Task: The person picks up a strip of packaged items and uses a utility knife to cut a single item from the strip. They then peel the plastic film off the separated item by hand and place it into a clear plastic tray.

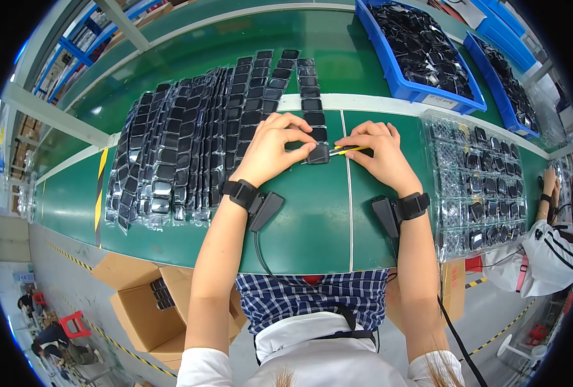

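The left hand point(268, 149) pinches the left edge of a strip of black pieces in clear pouches point(310, 97) between its thumb and fingers, close to the strip's near end. The fingers of the right hand point(382, 149) are closed around a slim yellow-and-black tool point(353, 149), its narrow tip pointing left at the last pouch; whether tip and pouch touch is hard to tell. The strip runs away from the hands across the green bench point(306, 238). Each wrist wears a black strap with a black box and cable.

Left of the left hand, many similar strips point(177, 142) lie side by side, some overlapping. To the right of the right hand sit clear compartment trays point(432, 193) holding black pieces. Farther back, two blue bins point(399, 87) are filled with dark items. Below the bench, at left, an open cardboard box point(131, 316) contains more black pieces. At the far right, another person point(551, 258) is partly visible.
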Demonstrator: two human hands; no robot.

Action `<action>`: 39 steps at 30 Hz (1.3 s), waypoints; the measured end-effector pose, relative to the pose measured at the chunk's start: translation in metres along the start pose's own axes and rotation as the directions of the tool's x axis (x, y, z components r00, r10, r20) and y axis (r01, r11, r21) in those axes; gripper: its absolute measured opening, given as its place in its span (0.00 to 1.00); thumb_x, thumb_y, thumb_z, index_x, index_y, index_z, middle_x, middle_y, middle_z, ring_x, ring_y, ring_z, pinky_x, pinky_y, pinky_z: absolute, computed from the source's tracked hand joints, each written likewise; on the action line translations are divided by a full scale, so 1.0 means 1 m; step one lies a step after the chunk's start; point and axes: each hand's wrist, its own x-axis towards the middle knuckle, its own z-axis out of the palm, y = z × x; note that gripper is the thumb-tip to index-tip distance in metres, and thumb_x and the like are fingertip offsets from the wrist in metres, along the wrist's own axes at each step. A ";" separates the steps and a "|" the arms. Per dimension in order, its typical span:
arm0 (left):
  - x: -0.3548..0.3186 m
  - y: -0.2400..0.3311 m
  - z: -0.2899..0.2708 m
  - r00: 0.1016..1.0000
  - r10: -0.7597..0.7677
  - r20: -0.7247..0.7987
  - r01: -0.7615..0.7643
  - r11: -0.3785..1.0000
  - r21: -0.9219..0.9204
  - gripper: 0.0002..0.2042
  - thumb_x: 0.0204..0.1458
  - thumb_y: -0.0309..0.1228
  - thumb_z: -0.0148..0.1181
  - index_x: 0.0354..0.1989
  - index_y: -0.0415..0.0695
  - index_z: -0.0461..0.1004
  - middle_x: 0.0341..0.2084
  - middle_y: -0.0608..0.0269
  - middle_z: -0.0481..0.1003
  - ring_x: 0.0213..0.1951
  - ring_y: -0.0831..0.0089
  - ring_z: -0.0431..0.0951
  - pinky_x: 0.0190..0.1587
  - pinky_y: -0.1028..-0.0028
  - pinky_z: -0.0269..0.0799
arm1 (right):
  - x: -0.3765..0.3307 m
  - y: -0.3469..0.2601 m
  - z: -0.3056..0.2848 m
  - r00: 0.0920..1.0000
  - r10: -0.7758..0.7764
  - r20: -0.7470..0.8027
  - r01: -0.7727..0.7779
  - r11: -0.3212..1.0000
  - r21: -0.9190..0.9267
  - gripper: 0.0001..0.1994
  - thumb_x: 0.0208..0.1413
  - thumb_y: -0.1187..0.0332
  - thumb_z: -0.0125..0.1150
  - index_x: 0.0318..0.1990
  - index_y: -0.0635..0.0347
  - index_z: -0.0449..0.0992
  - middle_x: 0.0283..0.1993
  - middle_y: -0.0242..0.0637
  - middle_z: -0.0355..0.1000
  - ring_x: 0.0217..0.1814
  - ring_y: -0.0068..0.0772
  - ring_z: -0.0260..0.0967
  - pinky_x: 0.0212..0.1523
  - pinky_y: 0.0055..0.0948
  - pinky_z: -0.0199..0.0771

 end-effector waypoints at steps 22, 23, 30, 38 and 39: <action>0.014 -0.010 0.007 0.996 -0.068 0.059 0.068 0.998 -0.003 0.06 0.44 0.36 0.72 0.28 0.51 0.84 0.39 0.72 0.80 0.48 0.66 0.77 0.53 0.65 0.70 | 0.009 0.010 0.007 0.998 -0.049 0.037 0.047 0.998 0.036 0.10 0.56 0.66 0.65 0.46 0.39 0.81 0.48 0.25 0.68 0.62 0.30 0.61 0.71 0.53 0.32; 0.014 -0.010 0.007 0.996 -0.063 0.061 0.064 0.998 -0.001 0.06 0.44 0.36 0.72 0.28 0.51 0.84 0.39 0.72 0.80 0.48 0.66 0.77 0.53 0.65 0.70 | 0.008 0.010 0.005 0.998 -0.039 0.056 0.037 0.999 0.032 0.11 0.56 0.65 0.65 0.46 0.39 0.81 0.47 0.25 0.68 0.62 0.29 0.61 0.71 0.53 0.33; 0.006 0.001 -0.004 0.996 -0.057 0.071 0.058 0.998 -0.012 0.07 0.43 0.32 0.73 0.30 0.48 0.83 0.38 0.69 0.81 0.46 0.65 0.78 0.53 0.68 0.70 | -0.001 0.011 -0.003 0.994 -0.059 0.088 0.058 0.998 0.020 0.11 0.54 0.64 0.66 0.45 0.38 0.82 0.46 0.24 0.68 0.61 0.30 0.62 0.70 0.53 0.36; 0.000 0.004 0.002 0.998 -0.067 0.011 0.066 0.997 0.031 0.05 0.45 0.31 0.71 0.30 0.48 0.83 0.37 0.68 0.81 0.45 0.66 0.78 0.53 0.68 0.70 | -0.015 0.008 -0.026 0.987 0.080 0.141 -0.083 0.996 0.015 0.11 0.51 0.70 0.68 0.42 0.39 0.83 0.43 0.23 0.69 0.59 0.30 0.63 0.69 0.59 0.35; 0.001 0.002 -0.002 0.998 -0.058 0.015 0.059 0.998 -0.034 0.05 0.45 0.31 0.71 0.30 0.48 0.83 0.37 0.68 0.81 0.46 0.66 0.78 0.53 0.67 0.70 | -0.013 0.006 -0.028 0.987 0.078 0.140 -0.080 0.997 0.012 0.11 0.51 0.70 0.68 0.42 0.39 0.83 0.43 0.23 0.69 0.59 0.30 0.63 0.69 0.59 0.35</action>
